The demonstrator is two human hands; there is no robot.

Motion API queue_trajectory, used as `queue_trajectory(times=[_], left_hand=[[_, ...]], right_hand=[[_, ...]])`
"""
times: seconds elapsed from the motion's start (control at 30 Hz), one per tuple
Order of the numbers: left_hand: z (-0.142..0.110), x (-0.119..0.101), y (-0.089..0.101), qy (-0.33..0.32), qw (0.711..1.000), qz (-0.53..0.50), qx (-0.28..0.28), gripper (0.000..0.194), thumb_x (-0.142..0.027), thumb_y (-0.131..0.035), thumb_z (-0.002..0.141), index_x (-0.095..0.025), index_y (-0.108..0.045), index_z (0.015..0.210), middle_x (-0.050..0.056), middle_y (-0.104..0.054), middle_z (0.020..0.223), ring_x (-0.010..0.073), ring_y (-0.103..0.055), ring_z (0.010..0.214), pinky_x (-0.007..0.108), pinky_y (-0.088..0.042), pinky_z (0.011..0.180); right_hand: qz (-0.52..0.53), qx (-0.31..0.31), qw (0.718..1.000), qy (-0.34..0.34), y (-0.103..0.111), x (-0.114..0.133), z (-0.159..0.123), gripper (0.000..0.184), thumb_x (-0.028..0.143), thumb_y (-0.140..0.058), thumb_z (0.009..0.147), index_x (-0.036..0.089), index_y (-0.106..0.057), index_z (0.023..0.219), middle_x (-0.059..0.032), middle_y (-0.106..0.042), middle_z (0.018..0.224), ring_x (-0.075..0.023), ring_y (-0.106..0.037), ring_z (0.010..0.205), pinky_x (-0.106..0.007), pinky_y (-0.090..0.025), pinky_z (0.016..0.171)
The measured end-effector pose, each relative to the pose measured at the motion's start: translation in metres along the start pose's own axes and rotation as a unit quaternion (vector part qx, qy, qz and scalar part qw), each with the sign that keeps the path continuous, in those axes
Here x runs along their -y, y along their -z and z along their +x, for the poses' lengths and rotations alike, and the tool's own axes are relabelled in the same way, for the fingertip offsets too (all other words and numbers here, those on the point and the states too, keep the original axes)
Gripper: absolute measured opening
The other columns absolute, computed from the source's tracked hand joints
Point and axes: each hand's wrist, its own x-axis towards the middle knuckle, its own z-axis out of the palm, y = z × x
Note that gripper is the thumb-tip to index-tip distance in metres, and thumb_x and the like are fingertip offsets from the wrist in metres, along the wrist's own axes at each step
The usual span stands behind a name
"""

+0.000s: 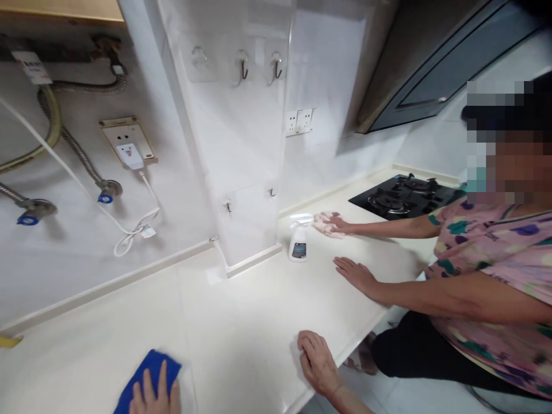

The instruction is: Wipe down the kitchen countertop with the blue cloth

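At the bottom left of the head view, my left hand (156,397) lies on a blue cloth (146,374) with its fingers spread, pressing it onto the white countertop (241,345). The lower part of that hand and cloth is cut off by the frame. My right hand (318,361) rests near the counter's front edge, fingers curled loosely under, and nothing shows in it. Farther back, a white spray bottle (298,244) with a dark label stands upright, apart from both my hands.
On the right, a person (487,276) in a flowered top presses a pale cloth (323,223) with one hand; their other hand (356,276) lies flat on the counter. A black gas stove (388,198) sits beyond. A wall pillar (245,230) with hooks juts over the counter.
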Motion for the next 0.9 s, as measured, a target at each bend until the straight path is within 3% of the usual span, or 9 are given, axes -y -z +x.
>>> queue_trajectory(times=[0.17,0.33,0.67,0.9], left_hand=[[-0.037,-0.068,-0.009,-0.148,0.987,-0.016,-0.059,0.055,-0.045,-0.037,0.092,-0.024,-0.050,0.142,0.013,-0.039,0.157,0.0333,-0.021,0.150,0.054,-0.026,0.119],[-0.069,-0.101,-0.012,-0.248,0.965,-0.038,-0.074,0.058,-0.041,-0.047,0.089,-0.030,-0.044,0.145,0.011,-0.038,0.158,0.0329,-0.021,0.150,0.055,-0.031,0.117],[-0.078,-0.102,-0.020,-0.241,0.967,-0.011,-0.085,0.064,-0.022,-0.048,0.089,-0.038,-0.031,0.148,0.006,-0.038,0.158,0.0308,-0.025,0.150,0.053,-0.035,0.116],[-0.057,-0.087,-0.019,-0.245,0.969,0.007,-0.045,0.063,-0.017,-0.045,0.089,-0.041,-0.033,0.147,0.000,-0.033,0.161,0.0272,-0.022,0.151,0.049,-0.035,0.118]], right_hand=[[-0.009,-0.008,1.000,0.000,-0.001,-0.001,-0.002,0.029,0.000,-0.041,0.071,0.022,-0.047,0.089,-0.0043,-0.058,0.102,-0.0209,-0.054,0.098,-0.038,-0.045,0.087],[-0.017,-0.019,1.000,0.009,-0.002,-0.001,-0.004,0.028,0.001,-0.040,0.074,0.023,-0.048,0.090,-0.0045,-0.059,0.101,-0.0214,-0.056,0.099,-0.038,-0.046,0.086],[-0.023,-0.023,0.999,0.034,-0.007,-0.009,-0.009,0.025,0.004,-0.041,0.079,0.023,-0.049,0.094,-0.0057,-0.060,0.106,-0.0223,-0.057,0.103,-0.040,-0.047,0.088],[-0.043,-0.027,0.997,0.062,-0.016,-0.023,-0.017,0.020,0.012,-0.046,0.085,0.024,-0.053,0.099,-0.0067,-0.063,0.108,-0.0226,-0.060,0.105,-0.039,-0.050,0.088]])
